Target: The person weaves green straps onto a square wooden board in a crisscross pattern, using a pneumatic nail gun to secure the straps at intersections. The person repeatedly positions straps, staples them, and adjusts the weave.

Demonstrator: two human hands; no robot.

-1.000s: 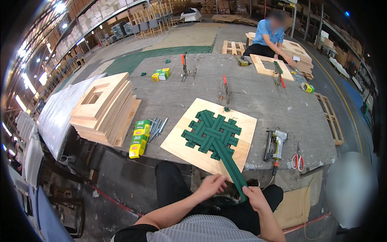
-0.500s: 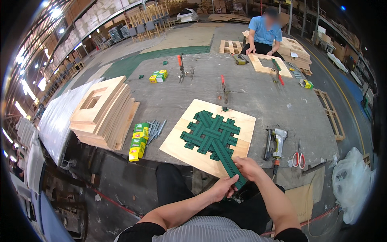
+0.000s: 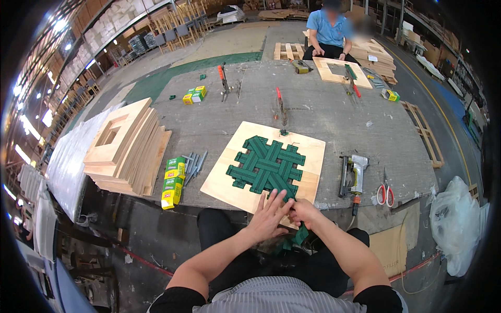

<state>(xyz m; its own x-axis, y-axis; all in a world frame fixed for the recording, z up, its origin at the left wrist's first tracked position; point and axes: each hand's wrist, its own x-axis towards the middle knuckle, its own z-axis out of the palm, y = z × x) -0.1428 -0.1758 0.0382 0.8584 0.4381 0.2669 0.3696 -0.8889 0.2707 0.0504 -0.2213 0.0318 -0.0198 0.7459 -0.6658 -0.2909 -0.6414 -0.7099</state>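
A square pale wooden panel (image 3: 309, 141) lies at the near edge of the grey table, woven dark green webbing straps (image 3: 267, 165) covering its middle. My left hand (image 3: 269, 216) is open, fingers spread over the panel's near edge and resting by the diagonal strap. Just beside it, my right hand (image 3: 305, 213) is closed on that webbing strap, whose loose end (image 3: 301, 236) hangs below the hands. The part of the strap between my hands is mostly hidden. A staple gun (image 3: 359, 175) and red-handled scissors (image 3: 385, 195) lie right of the panel.
On the left stand stacked wooden frames (image 3: 122, 148), yellow-green boxes (image 3: 173, 182) and loose strips of staples (image 3: 195, 166). Red-handled clamps (image 3: 223, 81) are fixed across the table. A co-worker in a blue shirt (image 3: 330, 30) sits at the far side by another wooden frame (image 3: 326, 70).
My left hand has let go of the strap's end and moved up, opening over the panel's near edge. My right hand has shifted slightly left and still grips the strap, now bent downward.
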